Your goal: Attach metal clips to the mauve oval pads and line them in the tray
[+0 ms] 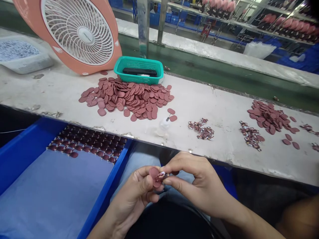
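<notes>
Head view: both hands' fingers (149, 182) pinch a small, round, maroon disc (154, 173) with a pale piece.

Matt, leathery-looking maroon oval pieces (129, 98) heaped on a rough, stained, whitish worktop (211, 109). Glossy teal plastic basket (139, 69) of open mesh. Smooth salmon plastic fan housing (37, 20) with white plastic grille (78, 31). Shiny blue plastic tray (25, 149) lined with dull, pale paper-like sheet (50, 192). Translucent plastic small bottle (163, 126). Brushed metal posts (144, 23) behind.
</notes>
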A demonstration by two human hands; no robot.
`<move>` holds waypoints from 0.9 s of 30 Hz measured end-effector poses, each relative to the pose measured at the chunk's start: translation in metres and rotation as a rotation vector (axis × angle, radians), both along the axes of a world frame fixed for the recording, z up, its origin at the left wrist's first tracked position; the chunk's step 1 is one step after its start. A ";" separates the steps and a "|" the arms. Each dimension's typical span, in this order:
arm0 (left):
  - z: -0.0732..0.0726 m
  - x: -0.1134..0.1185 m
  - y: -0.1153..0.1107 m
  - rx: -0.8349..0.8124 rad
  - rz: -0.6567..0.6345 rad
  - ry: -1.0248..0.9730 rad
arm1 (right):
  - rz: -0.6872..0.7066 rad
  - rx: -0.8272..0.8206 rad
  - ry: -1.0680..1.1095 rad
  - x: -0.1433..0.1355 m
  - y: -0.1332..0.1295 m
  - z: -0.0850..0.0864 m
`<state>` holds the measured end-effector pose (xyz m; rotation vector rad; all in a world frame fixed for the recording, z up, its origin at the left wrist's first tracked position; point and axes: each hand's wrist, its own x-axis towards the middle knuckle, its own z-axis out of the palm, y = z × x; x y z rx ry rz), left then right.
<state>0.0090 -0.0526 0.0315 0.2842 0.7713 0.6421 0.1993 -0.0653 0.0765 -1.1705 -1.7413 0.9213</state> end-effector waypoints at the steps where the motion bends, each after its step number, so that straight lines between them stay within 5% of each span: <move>1: -0.002 0.000 0.000 0.004 -0.005 -0.008 | 0.011 0.012 -0.012 0.000 0.001 0.001; 18: -0.006 0.001 -0.004 0.000 -0.003 -0.053 | 0.146 0.093 -0.100 0.003 0.002 0.006; 27: 0.031 0.002 -0.008 0.042 -0.015 0.056 | 0.258 0.124 -0.076 0.007 -0.009 0.025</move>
